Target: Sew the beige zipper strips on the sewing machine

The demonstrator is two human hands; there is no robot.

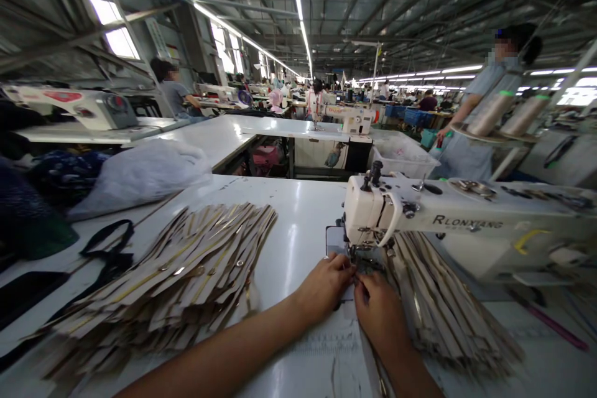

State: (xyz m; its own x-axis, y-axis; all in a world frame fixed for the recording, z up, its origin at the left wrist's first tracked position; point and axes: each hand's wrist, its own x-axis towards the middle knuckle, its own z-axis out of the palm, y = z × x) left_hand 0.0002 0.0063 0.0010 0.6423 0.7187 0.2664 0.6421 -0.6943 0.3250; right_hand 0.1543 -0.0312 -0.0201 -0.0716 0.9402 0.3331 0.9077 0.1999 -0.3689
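My left hand [326, 283] is closed, its fingertips bunched just in front of the sewing machine's [373, 208] presser foot. Close beside it, my right hand [380, 308] pinches with thumb and forefinger, and the fingertips of both hands nearly meet. Between them is the end of a beige zipper strip [381, 382], mostly hidden by the fingers; its tail hangs toward the lower edge along my right wrist. Left of my forearm lies a large pile of beige zipper strips [186, 273] with gold-coloured teeth. Another bundle of zipper strips [433, 298] lies right of my right hand, partly under the machine arm.
A translucent plastic bag [149, 171] and a black strap [109, 242] lie at the left. Thread cones [494, 115] stand at the right, near a standing person [489, 99]. A purple-handled tool [555, 326] rests at the right. Beyond are a white bin [405, 152] and another sewing machine [347, 117].
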